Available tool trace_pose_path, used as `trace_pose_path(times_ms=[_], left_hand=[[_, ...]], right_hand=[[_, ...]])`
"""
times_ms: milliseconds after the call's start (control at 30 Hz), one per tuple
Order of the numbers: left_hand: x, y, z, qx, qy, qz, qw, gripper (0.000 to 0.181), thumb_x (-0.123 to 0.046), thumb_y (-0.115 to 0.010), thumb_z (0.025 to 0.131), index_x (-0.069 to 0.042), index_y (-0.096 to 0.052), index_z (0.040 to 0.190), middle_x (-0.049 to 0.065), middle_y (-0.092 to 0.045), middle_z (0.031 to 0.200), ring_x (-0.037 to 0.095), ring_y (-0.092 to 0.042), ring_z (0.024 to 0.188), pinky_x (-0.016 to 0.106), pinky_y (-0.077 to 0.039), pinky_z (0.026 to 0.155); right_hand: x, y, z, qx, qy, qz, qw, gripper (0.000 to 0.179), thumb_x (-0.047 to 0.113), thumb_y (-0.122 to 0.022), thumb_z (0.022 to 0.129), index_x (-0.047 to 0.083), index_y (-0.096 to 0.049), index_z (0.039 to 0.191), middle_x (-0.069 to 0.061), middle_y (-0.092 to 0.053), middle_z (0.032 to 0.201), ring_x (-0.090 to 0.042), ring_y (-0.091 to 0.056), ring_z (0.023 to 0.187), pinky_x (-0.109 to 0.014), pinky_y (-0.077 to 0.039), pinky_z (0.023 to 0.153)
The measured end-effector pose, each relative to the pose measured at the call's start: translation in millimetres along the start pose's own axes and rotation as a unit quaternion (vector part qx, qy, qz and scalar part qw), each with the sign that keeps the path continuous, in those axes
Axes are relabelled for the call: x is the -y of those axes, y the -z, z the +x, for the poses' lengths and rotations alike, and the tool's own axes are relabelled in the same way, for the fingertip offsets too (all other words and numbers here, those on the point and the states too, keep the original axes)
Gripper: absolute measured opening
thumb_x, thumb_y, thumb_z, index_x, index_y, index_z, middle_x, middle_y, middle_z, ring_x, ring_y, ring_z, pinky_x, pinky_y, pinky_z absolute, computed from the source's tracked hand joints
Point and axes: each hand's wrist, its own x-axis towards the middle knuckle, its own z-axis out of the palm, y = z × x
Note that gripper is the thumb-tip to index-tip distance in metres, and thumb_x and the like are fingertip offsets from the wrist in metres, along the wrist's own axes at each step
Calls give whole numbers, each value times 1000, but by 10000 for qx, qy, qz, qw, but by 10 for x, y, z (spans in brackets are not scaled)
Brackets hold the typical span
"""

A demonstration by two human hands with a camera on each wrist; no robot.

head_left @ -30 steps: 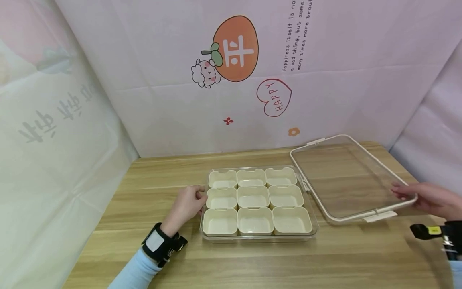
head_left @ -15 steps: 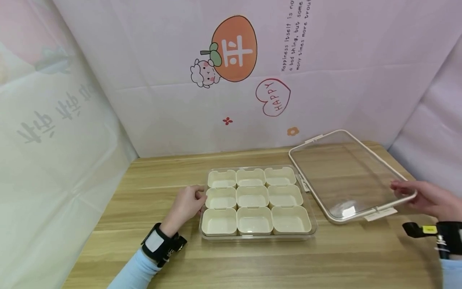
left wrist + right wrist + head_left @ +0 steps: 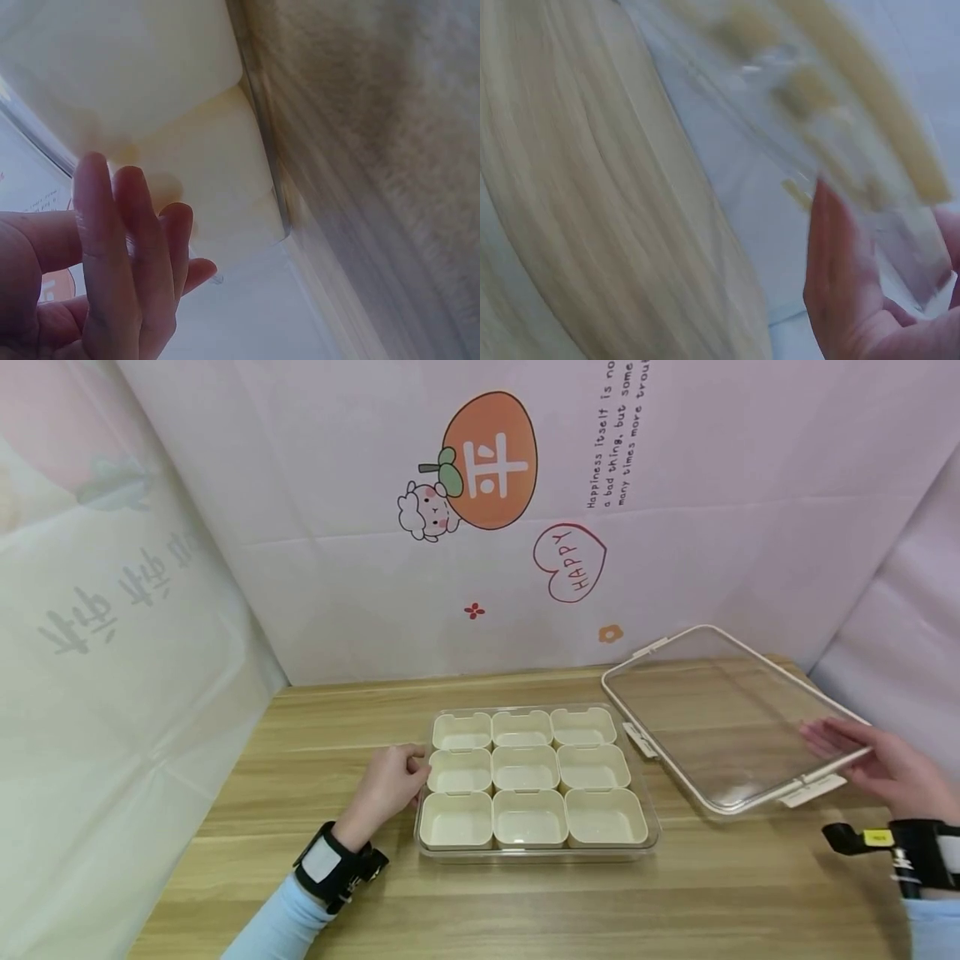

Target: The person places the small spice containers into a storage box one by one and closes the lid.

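A clear plastic box (image 3: 536, 854) stands on the table, filled with several cream-coloured cups (image 3: 457, 822) in rows. My left hand (image 3: 390, 781) rests against the box's left side; in the left wrist view its fingers (image 3: 109, 247) lie lightly bent along the clear wall. To the right, my right hand (image 3: 903, 768) grips the near right corner of a transparent lid (image 3: 723, 727) with a cream rim and side clips. Its fingers show through the clear panel. The lid is tilted, raised off the table at my hand's side. In the right wrist view, the lid's edge (image 3: 885, 105) is blurred.
The wooden table (image 3: 525, 910) reaches back to a printed white cloth (image 3: 360, 602). More cloth hangs at the left (image 3: 135, 693) and right. The lid's left edge is close to the box's right side.
My right hand has shifted slightly left, and the lid has turned and tilted, its far corner rising and its near corner moving right. My left hand and the box have stayed put.
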Motion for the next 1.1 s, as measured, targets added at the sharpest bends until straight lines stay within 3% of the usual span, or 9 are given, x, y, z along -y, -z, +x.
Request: trace_pose_path(times_ms=[133, 267, 500, 800, 1100], left_hand=[[-1, -1, 1, -14, -15, -29, 10000, 34, -5, -58, 88, 7, -60, 120, 2, -61, 63, 20, -60, 44, 25, -45, 39], [1, -4, 3, -32, -58, -9, 10000, 34, -4, -58, 88, 7, -60, 120, 2, -60, 62, 21, -60, 44, 25, -45, 38], [10, -10, 6, 14, -37, 24, 10000, 34, -5, -58, 88, 6, -60, 121, 2, -60, 62, 19, -59, 43, 25, -44, 38], [23, -15, 3, 18, 8, -43, 10000, 35, -6, -58, 89, 5, -60, 122, 2, -60, 63, 19, -59, 43, 25, -45, 39], [16, -4, -11, -22, 5, -60, 10000, 34, -6, -59, 88, 5, -60, 121, 2, -61, 62, 19, -59, 43, 25, -45, 39]], right_hand=[[-55, 2, 40, -81, 714, 566, 9958, 57, 21, -14, 105, -10, -62, 113, -29, -61, 118, -37, -58, 115, -39, -46, 99], [-122, -15, 77, -656, 1512, 630, 9843, 54, 16, -18, 104, -13, -62, 102, -32, -64, 105, -40, -63, 104, -44, -49, 94], [-241, -80, 101, -1973, 2496, 530, 9466, 37, 10, -35, 102, -6, -67, 91, -26, -70, 90, -34, -70, 88, -39, -56, 80], [-199, -109, 65, -2202, 2695, 815, 9339, 35, 9, -39, 101, -8, -65, 85, -28, -69, 84, -36, -70, 82, -41, -57, 75], [-166, -245, 85, -2202, 2548, 911, 9372, 34, 10, -40, 101, -8, -64, 85, -29, -69, 85, -38, -70, 83, -44, -56, 75]])
